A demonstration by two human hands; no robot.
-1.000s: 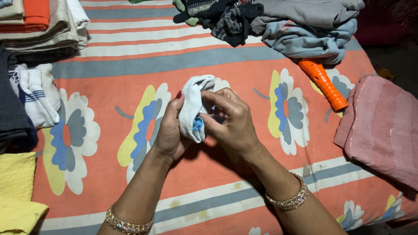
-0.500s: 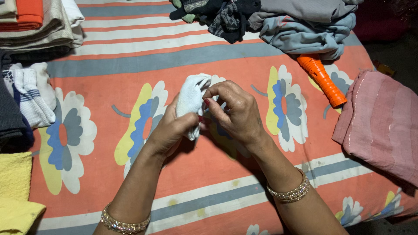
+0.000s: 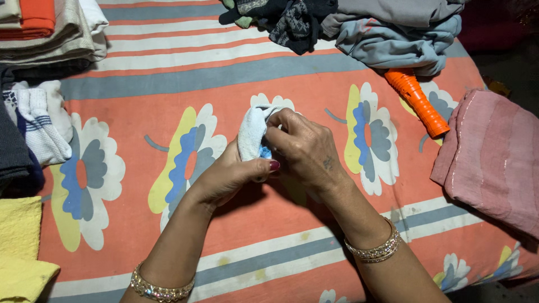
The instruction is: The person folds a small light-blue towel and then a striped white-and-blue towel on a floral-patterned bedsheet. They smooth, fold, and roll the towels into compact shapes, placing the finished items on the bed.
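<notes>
Floral bedsheet (image 3: 168, 90): orange ground, grey and white stripes, large flowers in yellow, blue and white; the surface bearing every item below.
Orange torch (image 3: 416, 102): lying on the sheet toward its upper right, tilted.
Grey garments (image 3: 393, 33): crumpled heap at the sheet's top edge, touching the torch's head.
Dark patterned clothes (image 3: 292, 19): top edge, just left of the grey heap.
Pink folded cloth (image 3: 494, 151): right edge.
Folded stack, beige and orange (image 3: 48, 28): top left corner.
White striped cloth (image 3: 42, 126): left edge.
Yellow towel (image 3: 19, 247): bottom left corner.
</notes>
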